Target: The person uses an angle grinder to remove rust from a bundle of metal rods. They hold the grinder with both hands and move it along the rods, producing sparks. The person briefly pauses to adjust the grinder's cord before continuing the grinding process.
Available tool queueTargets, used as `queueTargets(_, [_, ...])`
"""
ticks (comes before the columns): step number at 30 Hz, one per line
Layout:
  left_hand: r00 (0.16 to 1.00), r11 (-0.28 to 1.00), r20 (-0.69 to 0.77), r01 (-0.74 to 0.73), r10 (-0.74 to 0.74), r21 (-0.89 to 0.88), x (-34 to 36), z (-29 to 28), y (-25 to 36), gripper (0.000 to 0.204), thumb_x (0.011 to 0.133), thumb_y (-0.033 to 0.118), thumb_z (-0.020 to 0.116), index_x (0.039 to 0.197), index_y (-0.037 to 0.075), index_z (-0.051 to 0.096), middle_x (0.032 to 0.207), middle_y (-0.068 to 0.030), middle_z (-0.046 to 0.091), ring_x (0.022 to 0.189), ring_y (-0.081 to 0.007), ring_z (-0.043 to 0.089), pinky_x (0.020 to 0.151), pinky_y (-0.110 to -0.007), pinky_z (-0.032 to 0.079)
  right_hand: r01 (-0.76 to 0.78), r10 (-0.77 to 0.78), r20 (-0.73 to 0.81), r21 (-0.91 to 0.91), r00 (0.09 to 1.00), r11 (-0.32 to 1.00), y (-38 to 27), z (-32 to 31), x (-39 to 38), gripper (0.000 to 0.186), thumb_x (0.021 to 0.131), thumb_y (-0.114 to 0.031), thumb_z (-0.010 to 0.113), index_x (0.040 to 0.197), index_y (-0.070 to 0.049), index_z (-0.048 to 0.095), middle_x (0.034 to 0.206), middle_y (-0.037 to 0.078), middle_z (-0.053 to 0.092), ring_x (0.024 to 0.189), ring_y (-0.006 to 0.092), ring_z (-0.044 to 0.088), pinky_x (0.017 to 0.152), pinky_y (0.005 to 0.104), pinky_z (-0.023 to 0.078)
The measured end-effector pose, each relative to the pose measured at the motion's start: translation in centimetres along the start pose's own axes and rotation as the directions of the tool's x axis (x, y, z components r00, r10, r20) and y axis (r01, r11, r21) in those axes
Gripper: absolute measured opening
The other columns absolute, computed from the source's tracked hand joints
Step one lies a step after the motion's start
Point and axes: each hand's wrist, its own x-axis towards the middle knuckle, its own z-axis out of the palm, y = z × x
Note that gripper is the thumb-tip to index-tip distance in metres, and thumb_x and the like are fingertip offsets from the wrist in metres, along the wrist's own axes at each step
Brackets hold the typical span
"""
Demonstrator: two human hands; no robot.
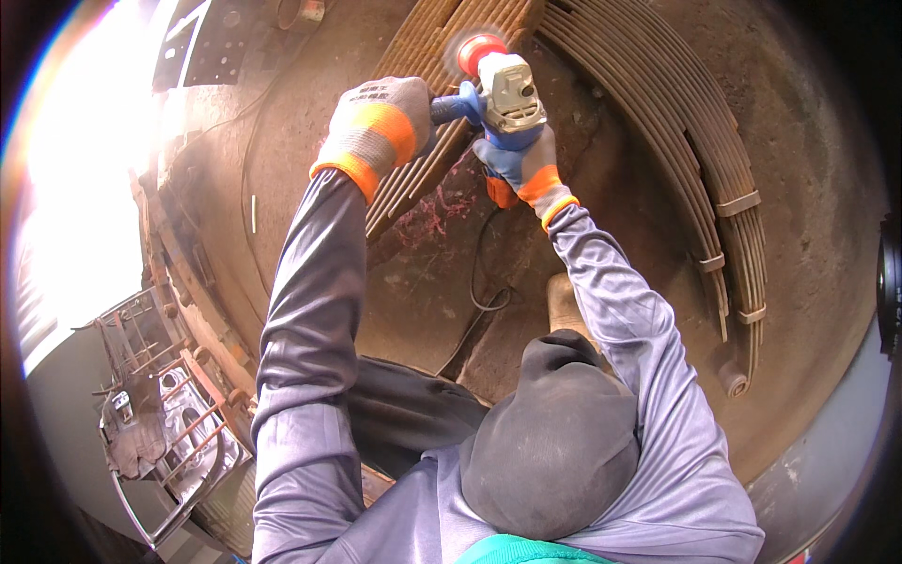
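Observation:
My left hand, in a grey and orange work glove, is closed around the blue side handle of an angle grinder. My gloved right hand wraps the grinder's blue body from below. At the tool's front sits a red round cup-shaped attachment, its rim smeared as if spinning. It is over or against a rusty stack of leaf springs on the floor; exact contact cannot be made out. Part of that stack is hidden behind my left hand and the grinder.
Another long curved leaf-spring stack with metal clamps lies to the right. A dark power cord loops across the brown floor below the grinder. At lower left stand a metal frame and rusty bars. Strong light floods the left side.

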Motion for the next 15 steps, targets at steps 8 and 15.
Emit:
queueTargets(8, [0.999,0.999,0.022,-0.036,0.036,0.015,0.1,-0.8,0.3,0.023,0.097,0.020,0.067,0.114,0.011,0.080,0.102,-0.0166,0.078,0.093,-0.0334,0.077,0.085,-0.044,0.059,0.005,-0.006,0.022,0.012,1.000,1.000,-0.1,-0.6,0.6,0.045,0.073,-0.013,0.087,0.115,-0.006,0.070,0.104,0.001,0.076,0.092,0.0114,0.072,0.087,0.0298,0.059])
queueTargets(15, [0.999,0.999,-0.004,-0.042,0.042,0.030,0.6,-0.6,0.4,0.023,0.095,0.020,0.067,0.112,0.011,0.080,0.100,-0.0168,0.078,0.092,-0.0333,0.077,0.084,-0.045,0.059,-0.013,0.012,-0.014,-0.014,1.000,1.000,0.1,-0.8,1.0,0.051,0.071,-0.016,0.089,0.117,-0.005,0.069,0.103,0.003,0.076,0.092,0.0132,0.073,0.087,0.0310,0.060])
